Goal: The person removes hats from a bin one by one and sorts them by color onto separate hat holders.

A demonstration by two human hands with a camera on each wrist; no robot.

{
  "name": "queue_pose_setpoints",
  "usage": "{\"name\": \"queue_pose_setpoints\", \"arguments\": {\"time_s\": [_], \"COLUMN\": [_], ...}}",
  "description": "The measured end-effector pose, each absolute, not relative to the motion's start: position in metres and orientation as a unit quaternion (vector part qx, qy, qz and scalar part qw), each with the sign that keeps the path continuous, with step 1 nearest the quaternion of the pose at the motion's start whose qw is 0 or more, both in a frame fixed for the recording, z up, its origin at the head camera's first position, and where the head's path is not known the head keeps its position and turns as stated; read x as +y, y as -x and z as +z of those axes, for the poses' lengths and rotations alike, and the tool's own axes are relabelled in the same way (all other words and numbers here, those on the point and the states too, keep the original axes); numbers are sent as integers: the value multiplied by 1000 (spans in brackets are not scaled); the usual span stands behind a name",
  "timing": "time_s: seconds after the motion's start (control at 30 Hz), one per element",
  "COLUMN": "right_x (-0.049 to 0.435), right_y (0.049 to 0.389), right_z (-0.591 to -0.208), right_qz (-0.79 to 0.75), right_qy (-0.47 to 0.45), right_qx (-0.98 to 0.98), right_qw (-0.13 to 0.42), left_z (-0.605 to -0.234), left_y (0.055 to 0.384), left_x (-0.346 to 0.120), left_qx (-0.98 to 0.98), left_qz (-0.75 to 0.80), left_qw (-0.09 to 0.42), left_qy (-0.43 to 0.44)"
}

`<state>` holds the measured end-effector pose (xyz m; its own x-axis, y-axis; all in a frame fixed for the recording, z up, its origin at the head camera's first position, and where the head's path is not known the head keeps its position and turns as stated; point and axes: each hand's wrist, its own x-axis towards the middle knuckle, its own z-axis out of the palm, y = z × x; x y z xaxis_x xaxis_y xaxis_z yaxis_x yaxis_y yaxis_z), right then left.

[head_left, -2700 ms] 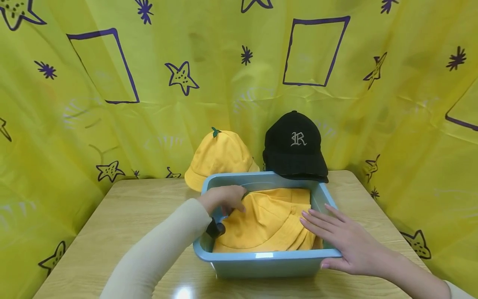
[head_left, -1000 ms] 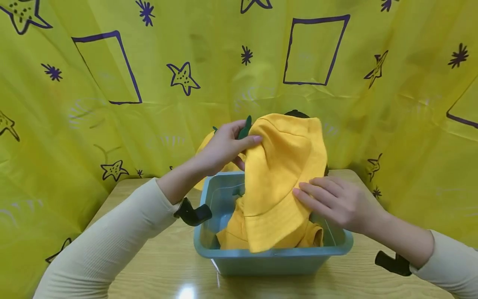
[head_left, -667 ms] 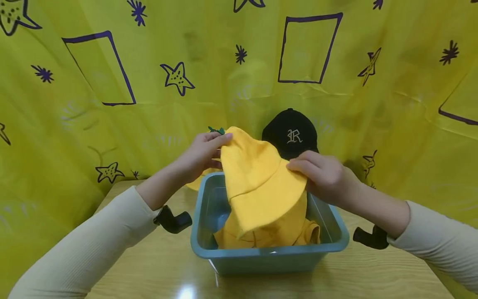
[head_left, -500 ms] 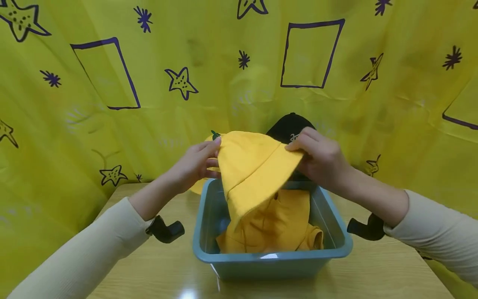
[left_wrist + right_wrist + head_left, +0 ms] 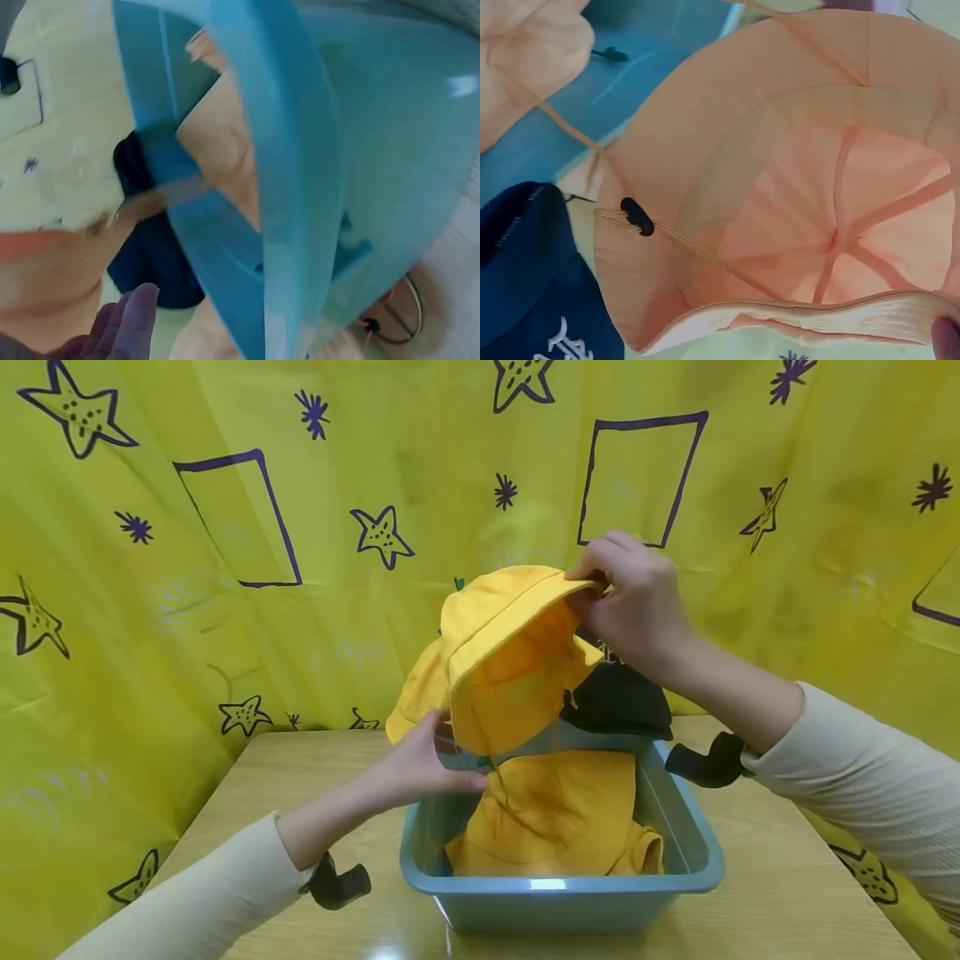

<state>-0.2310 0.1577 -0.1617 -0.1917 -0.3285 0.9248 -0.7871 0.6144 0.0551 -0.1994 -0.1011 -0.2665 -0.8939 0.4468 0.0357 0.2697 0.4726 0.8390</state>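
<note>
A yellow bucket hat with a small green sprout on top is held up above a blue bin. My right hand pinches its brim at the upper right. The hat's hollow inside faces down toward me, and a chin cord with a black toggle hangs from it in the right wrist view. My left hand is by the lower left brim, thumb spread and fingers partly hidden behind the hat; its fingers look extended in the left wrist view. More yellow hats lie folded in the bin.
Behind the bin, another yellow hat stands on the left and a black cap with a silver letter on the right. The wooden table ends at a yellow curtain with drawn stars.
The hat came up out of the bin in my left hand. My right hand took its brim and raised it, tipping it over; my left hand let go of the crown and moved down.
</note>
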Motion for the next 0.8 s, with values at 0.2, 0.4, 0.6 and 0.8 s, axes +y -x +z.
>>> {"name": "queue_pose_setpoints", "arguments": {"time_s": [0.2,0.4,0.6,0.8], "right_x": [156,163,166,162], "right_y": [233,239,246,256], "right_z": [-153,-157,-170,-173], "right_qz": [246,224,206,190], "right_qy": [-372,-380,-369,-350], "right_qx": [-741,-732,-739,-749], "right_qw": [503,519,524,529], "left_z": [-271,-252,-231,-207], "left_y": [216,238,245,247], "left_x": [-98,-122,-140,-151], "left_qx": [810,768,735,732], "left_qz": [553,623,655,614], "left_qw": [66,7,-116,-266], "left_qy": [-183,-149,-130,-127]}}
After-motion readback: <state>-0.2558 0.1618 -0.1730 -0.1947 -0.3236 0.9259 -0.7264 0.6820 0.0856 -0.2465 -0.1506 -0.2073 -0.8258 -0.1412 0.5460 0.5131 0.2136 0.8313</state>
